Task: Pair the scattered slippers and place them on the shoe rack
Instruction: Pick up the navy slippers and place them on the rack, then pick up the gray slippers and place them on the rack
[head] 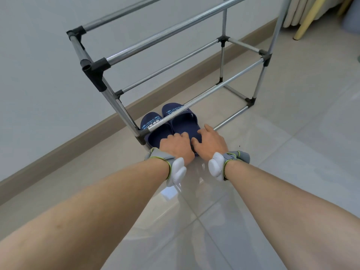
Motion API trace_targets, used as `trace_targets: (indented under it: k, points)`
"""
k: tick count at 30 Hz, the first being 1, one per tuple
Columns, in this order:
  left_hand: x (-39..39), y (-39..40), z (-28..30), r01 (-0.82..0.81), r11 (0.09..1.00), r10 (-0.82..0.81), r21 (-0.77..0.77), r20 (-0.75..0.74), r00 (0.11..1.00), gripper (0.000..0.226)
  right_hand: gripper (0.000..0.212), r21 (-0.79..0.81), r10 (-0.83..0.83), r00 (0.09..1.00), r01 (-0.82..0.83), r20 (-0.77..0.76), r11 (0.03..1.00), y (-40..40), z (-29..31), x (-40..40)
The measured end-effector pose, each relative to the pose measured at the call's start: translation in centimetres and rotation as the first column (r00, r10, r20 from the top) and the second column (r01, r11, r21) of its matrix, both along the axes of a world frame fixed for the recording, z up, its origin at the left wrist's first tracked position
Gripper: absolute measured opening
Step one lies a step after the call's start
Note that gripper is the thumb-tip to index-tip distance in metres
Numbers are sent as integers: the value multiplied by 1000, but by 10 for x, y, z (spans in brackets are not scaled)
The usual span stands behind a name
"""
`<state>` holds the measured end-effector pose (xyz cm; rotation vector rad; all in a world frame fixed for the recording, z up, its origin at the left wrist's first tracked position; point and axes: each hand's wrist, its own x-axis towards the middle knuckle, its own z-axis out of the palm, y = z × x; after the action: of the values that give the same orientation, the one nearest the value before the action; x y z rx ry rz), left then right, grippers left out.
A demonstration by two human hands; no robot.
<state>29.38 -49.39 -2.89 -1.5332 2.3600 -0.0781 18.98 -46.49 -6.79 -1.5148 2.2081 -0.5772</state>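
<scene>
Two navy slippers with light blue print lie side by side, toes toward the wall, at the left end of the metal shoe rack (205,96), under its lower front bar. My left hand (176,147) covers the heel of the left slipper (151,122), its fingers curled over the heel. My right hand (211,142) rests on the heel of the right slipper (184,121) with fingers spread and fairly straight. Both heels are hidden under my hands. Each wrist wears a grey strap with a white device.
The rack is a frame of silver tubes with black corner joints, standing against a pale wall and a brown skirting board (78,139). Glossy light floor tiles (282,172) surround it. A yellow furniture leg (304,22) and pale drapes stand at the far right.
</scene>
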Motion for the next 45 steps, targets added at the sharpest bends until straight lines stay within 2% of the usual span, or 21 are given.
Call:
trace_targets:
  k: [4, 11, 15, 21, 23, 25, 28, 33, 38, 45]
  points:
    - [-7, 14, 22, 57, 998, -60, -40, -87, 994, 28, 32, 4, -97, 994, 97, 53, 995, 20, 23, -17]
    - [-58, 59, 41, 189, 980, -194, -56, -108, 975, 29, 28, 41, -235, 972, 235, 10, 971, 99, 53, -67]
    - [-112, 103, 38, 328, 944, -330, -42, -136, 934, 32, 28, 72, -356, 934, 358, -34, 931, 168, 63, -103]
    - [-206, 208, 43, 592, 804, -578, 53, -161, 800, 33, 25, 87, -571, 816, 578, -94, 812, 292, 67, -156]
    - [-219, 228, 42, 630, 772, -610, 86, -178, 772, 34, 26, 87, -615, 782, 623, -105, 777, 316, 67, -165]
    - [-250, 281, 38, 719, 676, -691, 161, -200, 695, 34, 24, 98, -704, 697, 717, -136, 691, 377, 66, -183]
    - [-264, 315, 34, 747, 628, -723, 216, -193, 663, 29, 24, 108, -754, 638, 770, -156, 629, 416, 61, -195]
    - [-285, 363, 21, 828, 528, -792, 188, -242, 560, 16, 21, 146, -824, 543, 839, -162, 524, 481, 52, -205]
    - [-304, 395, 9, 872, 477, -794, 110, -373, 481, 11, 22, 108, -845, 494, 869, -204, 482, 523, 48, -219]
    - [-356, 423, 12, 911, 409, -813, 59, -430, 393, 13, 22, 46, -870, 436, 898, -231, 438, 556, 53, -265]
